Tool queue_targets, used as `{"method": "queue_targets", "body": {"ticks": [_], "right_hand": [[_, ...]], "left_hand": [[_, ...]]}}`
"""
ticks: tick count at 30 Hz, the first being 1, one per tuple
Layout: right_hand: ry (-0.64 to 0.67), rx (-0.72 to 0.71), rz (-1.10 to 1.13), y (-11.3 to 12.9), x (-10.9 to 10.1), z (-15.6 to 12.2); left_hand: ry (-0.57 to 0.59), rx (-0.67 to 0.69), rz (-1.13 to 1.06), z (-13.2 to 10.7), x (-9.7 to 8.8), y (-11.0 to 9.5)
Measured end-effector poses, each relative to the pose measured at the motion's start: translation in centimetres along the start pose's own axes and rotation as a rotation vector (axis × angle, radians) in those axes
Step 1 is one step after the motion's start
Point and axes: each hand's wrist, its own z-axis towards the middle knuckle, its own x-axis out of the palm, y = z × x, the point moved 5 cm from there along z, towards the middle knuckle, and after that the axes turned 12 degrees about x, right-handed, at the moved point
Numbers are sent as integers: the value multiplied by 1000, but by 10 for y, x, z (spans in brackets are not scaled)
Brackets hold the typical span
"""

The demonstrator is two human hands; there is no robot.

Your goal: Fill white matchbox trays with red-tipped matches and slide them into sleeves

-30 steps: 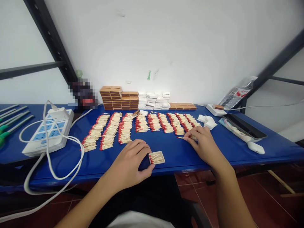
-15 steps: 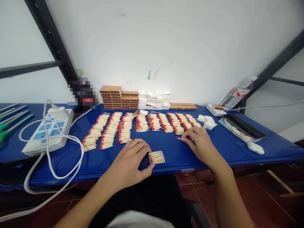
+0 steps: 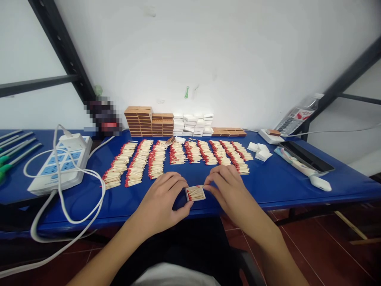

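My left hand (image 3: 162, 198) grips the left end of a small white matchbox tray (image 3: 197, 200) between thumb and fingers. Several red-headed matches (image 3: 195, 194) lie inside it, heads to the left. My right hand (image 3: 233, 190) pinches a match (image 3: 201, 186) at the tray's upper right edge, its red head pointing left over the tray. Behind both hands, loose matches (image 3: 138, 163) are spread in several slanting rows on the blue table (image 3: 104, 208).
Brown matchbox sleeves (image 3: 138, 121) and white trays (image 3: 193, 125) are stacked along the wall. Loose white trays (image 3: 262, 153) lie to the right, near a black case (image 3: 306, 157) and a tilted plastic bottle (image 3: 300, 115). A power strip (image 3: 64, 165) with looping white cables sits at left.
My right hand has moved left from the rightmost match rows to the tray, bringing the match with it. My left hand still holds the tray in nearly the same place.
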Motion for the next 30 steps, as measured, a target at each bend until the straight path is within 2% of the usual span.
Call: {"method": "queue_targets", "body": {"ticks": [4, 8, 10, 13, 16, 19, 22, 30], "right_hand": [[4, -85, -93, 27, 13, -3], [38, -76, -48, 27, 15, -1], [37, -55, 13, 14, 9, 2], [-62, 14, 32, -28, -2, 7], [-215, 158, -128, -83, -9, 10], [-235, 235, -199, -121, -6, 10], [-208, 229, -181, -131, -1, 10], [-156, 219, -134, -122, -1, 8]], "left_hand": [[-4, 6, -10, 1, 0, 0], [-8, 17, -8, 1, 1, 0], [-9, 18, -8, 0, 0, -1], [-5, 8, -7, 0, 0, 0], [3, 1, -2, -1, 1, 2], [11, 0, 0, -1, 2, 2], [11, 0, 7, -1, 2, 2], [8, 10, 24, -1, 1, 1]]}}
